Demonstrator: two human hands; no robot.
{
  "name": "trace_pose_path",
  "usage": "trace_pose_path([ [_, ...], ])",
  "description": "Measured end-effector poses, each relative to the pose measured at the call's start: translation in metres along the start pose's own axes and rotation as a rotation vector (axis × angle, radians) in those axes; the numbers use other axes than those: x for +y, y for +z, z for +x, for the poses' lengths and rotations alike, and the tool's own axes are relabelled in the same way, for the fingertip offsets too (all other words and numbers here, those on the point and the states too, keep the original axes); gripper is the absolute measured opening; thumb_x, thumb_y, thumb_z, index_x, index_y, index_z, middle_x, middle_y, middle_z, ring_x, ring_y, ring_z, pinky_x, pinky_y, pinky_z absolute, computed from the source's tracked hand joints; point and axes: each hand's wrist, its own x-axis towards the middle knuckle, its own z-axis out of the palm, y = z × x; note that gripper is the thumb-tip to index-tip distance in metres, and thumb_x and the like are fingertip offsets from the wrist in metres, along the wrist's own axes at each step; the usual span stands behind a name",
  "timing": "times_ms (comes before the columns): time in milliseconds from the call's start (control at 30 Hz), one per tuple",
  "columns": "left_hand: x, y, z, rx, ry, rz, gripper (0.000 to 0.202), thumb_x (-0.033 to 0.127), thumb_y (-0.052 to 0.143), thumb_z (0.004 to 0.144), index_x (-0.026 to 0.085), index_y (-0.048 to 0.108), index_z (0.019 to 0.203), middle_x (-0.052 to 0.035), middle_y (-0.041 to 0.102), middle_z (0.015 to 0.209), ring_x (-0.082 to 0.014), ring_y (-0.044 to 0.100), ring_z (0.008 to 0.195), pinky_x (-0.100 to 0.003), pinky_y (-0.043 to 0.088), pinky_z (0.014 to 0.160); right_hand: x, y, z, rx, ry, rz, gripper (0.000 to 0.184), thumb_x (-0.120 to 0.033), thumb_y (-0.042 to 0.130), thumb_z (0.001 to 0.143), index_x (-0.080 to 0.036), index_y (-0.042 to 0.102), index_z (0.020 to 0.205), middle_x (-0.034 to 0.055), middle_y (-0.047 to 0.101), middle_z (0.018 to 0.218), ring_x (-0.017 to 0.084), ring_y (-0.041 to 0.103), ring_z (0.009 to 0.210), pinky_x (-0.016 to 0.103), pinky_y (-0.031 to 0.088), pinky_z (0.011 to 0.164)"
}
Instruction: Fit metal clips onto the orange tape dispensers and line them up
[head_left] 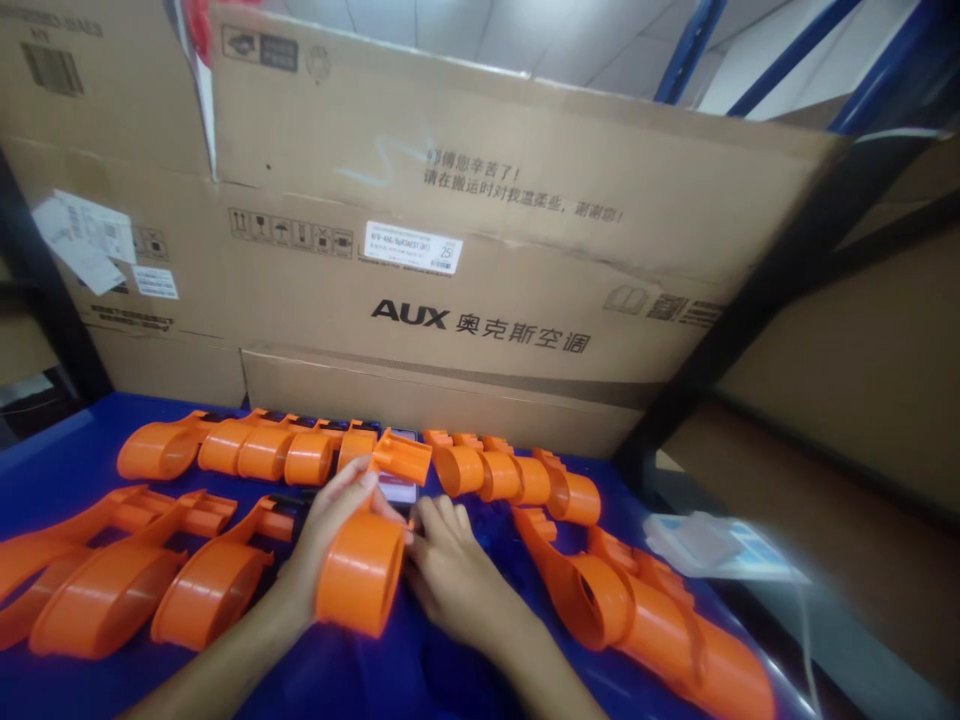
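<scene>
An orange plastic part [358, 578], with a wide round ring at the bottom and a short ribbed block on top, is held up in front of me. My left hand [330, 520] wraps its narrow neck from the left side. On the other side, my right hand [448, 560] has its fingers curled and pinched at the small tab on the ring's upper right edge. Whether those fingertips also hold something tiny is hidden. Behind the held part lies what looks like a phone [400, 490] with a lit screen, partly covered.
Similar orange parts lie in rows on the blue tabletop [300, 680]: back left [262, 452], front left [105, 600], back right [499, 475] and front right [652, 625]. Some left ones carry black pieces. A large cardboard sheet [487, 260] stands behind. A dark rack post [720, 360] slants at right.
</scene>
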Motion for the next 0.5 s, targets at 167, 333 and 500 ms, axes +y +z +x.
trace_pose_path([
  [167, -0.003, 0.001, 0.001, -0.005, 0.020, -0.006, 0.034, 0.048, 0.072, 0.079, 0.017, 0.060, 0.072, -0.0031, 0.068, 0.063, -0.0171, 0.064, 0.053, -0.026, 0.050, 0.055, 0.000, 0.001, 0.000, -0.001, -0.009, -0.009, 0.021, -0.024, 0.047, 0.099, -0.021, 0.061, 0.113, 0.0088, 0.047, 0.108, 0.024, 0.040, 0.098, 0.036, 0.034, 0.079],
  [333, -0.004, 0.002, -0.002, -0.028, 0.027, -0.037, 0.034, 0.049, 0.072, 0.079, 0.018, 0.059, 0.076, -0.0031, 0.067, 0.059, -0.0179, 0.065, 0.053, -0.026, 0.051, 0.056, -0.002, -0.005, -0.001, 0.069, -0.014, 0.032, 0.017, -0.021, 0.046, 0.098, -0.020, 0.059, 0.109, 0.0104, 0.049, 0.114, 0.025, 0.043, 0.102, 0.037, 0.037, 0.083],
  [500, -0.002, 0.000, -0.005, -0.014, 0.035, -0.054, 0.036, 0.048, 0.074, 0.078, 0.019, 0.058, 0.092, -0.0033, 0.070, 0.062, -0.0238, 0.070, 0.057, -0.029, 0.052, 0.056, 0.001, -0.017, -0.005, 0.187, 0.020, 0.242, 0.005, -0.019, 0.055, 0.091, -0.022, 0.057, 0.094, 0.0074, 0.056, 0.109, 0.025, 0.049, 0.105, 0.038, 0.040, 0.090],
])
